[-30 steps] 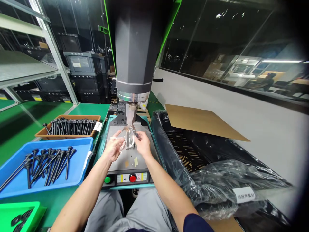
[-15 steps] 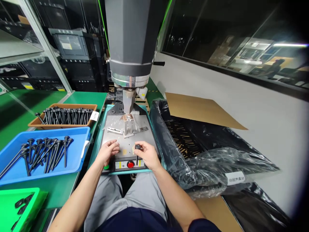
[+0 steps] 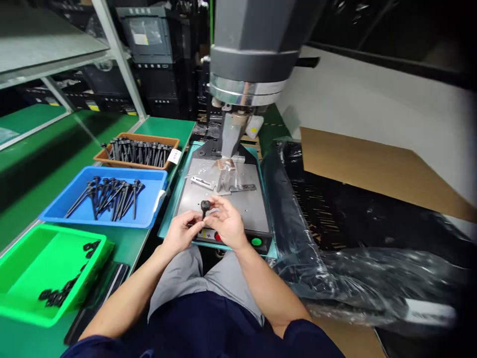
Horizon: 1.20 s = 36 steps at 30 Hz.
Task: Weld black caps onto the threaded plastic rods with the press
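In front of the machine's metal base plate (image 3: 246, 219), my hands are together around a black knob-headed rod (image 3: 205, 205). Its round head points up; fingers hide much of its shaft. My left hand (image 3: 182, 231) pinches the shaft low down. The fingers of my right hand (image 3: 228, 223) are closed around it just beneath the head. Behind them a metal fixture block (image 3: 225, 174) stands under the machine's tapered metal tool (image 3: 230, 134). Similar black rods (image 3: 112, 196) lie in a blue bin (image 3: 156, 181) to the left.
An orange bin (image 3: 128, 135) of black rods sits behind the blue one. Small black parts lie in a green bin (image 3: 30, 243) nearer me. At the right is a plastic-lined carton (image 3: 354, 174). Red (image 3: 218, 237) and green (image 3: 257, 241) buttons line the machine's front.
My right hand has brought the rod leftward and up, and my left hand has come in and gripped its shaft. The camera view has turned left, bringing more of the green bin into sight.
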Available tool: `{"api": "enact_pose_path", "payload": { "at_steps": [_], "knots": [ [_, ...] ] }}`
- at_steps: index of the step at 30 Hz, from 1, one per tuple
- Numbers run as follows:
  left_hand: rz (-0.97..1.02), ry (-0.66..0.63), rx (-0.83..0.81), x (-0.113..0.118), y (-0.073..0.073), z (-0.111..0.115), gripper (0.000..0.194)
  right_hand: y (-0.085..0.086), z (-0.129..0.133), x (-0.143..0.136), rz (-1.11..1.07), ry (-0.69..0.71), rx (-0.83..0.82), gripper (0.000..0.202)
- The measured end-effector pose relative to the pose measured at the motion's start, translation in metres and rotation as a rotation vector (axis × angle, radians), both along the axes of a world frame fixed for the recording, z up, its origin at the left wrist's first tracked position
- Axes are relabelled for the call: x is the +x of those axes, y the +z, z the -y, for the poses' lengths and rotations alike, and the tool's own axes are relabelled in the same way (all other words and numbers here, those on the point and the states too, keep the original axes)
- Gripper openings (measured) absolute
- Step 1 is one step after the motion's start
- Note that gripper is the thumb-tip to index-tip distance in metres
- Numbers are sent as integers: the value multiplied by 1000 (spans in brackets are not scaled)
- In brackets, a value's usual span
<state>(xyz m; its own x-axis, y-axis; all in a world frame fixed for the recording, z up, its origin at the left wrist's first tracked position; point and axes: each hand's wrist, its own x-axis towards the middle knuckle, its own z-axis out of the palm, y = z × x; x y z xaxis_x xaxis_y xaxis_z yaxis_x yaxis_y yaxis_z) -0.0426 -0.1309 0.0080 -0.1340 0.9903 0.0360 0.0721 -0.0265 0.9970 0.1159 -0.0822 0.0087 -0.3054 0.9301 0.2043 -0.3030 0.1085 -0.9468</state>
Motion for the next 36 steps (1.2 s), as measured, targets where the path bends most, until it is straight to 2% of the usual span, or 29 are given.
{"api": "enact_pose_path", "payload": {
  "at_steps": [2, 6, 9, 12, 18, 24, 28, 31, 36],
  "knots": [
    [-99, 113, 35, -26, 3, 0, 11, -7, -1, 3, -9, -8, -3, 58],
    [-256, 435, 126, -81, 13, 4, 15, -28, -1, 11, 32, 4, -60, 44],
    [-324, 571, 248, -105, 19, 12, 14, -40, 3, 14, 76, 34, -81, 42],
    [-331, 611, 306, -113, 20, 17, 15, -47, 5, 18, 111, 31, -85, 43],
    [-312, 672, 294, -121, 18, 19, 15, -53, 3, 27, 152, -8, -83, 43],
    [-613, 665, 419, -135, 9, 19, 14, -57, 3, 29, 156, -9, -122, 40],
    [-661, 674, 402, -138, 4, 20, 14, -60, 3, 28, 147, 27, -152, 41],
    [-565, 705, 308, -141, 0, 19, 18, -63, 3, 27, 146, 39, -165, 41],
    [-90, 696, -14, -157, -3, 10, 40, -64, 4, 28, 144, 33, -191, 43]
  ]
}}
